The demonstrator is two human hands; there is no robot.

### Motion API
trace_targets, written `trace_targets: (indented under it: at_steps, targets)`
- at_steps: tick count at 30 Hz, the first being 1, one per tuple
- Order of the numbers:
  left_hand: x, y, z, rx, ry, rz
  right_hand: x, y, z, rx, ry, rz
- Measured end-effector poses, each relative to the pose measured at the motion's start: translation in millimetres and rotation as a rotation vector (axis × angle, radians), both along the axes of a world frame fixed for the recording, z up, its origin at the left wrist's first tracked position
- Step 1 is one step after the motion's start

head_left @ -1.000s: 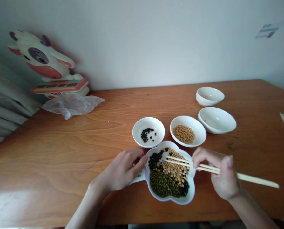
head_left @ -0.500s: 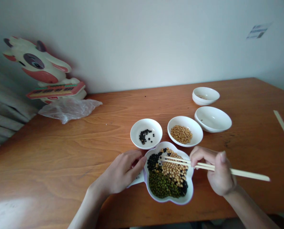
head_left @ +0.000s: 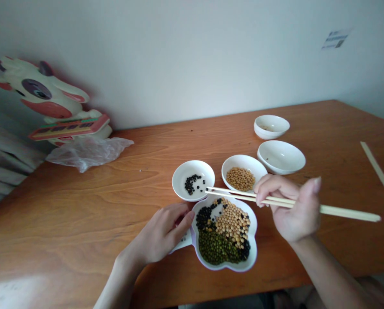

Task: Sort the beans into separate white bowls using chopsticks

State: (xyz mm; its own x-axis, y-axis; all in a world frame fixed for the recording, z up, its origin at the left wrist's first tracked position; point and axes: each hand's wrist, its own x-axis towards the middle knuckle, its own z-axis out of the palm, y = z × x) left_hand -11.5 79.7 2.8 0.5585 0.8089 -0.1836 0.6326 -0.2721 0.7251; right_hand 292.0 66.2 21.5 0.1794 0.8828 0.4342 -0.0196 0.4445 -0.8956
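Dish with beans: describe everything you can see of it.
The lobed dish is white, purplish outside, and looks plastic. A short printed handle juts left, partly hidden by the left hand, whose thumb seems to touch the rim. It sits upright on the table, holding green beans, yellow beans and black beans, partly mixed.

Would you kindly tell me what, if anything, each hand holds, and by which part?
The right hand holds the chopsticks around their middle. The left hand appears to touch the dish near its handle; whether it grips cannot be told.

The table [head_left: 82, 206] gives passage leftward; the tan-bean bowl [head_left: 243, 160] and neighbouring bowl [head_left: 285, 159], perhaps touching, obstruct rightward.
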Motion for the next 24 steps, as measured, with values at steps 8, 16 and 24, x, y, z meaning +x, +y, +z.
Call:
trace_targets:
  at_steps: [8, 16, 24]
  targets:
    - [-1.2, -0.1, -0.7, -0.005, 0.013, 0.003, -14.4, 5.5, -2.5, -0.049, -0.04, 0.07]
    - [-0.7, -1.0, -0.5, 0.005, 0.01, 0.0, 17.8, -10.4, -6.4, -0.078, -0.102, 0.047]
    - [-1.5, -2.5, 2.0, 0.016, -0.001, -0.003, 33.0, -34.2, -30.6, -0.168, -0.196, 0.059]
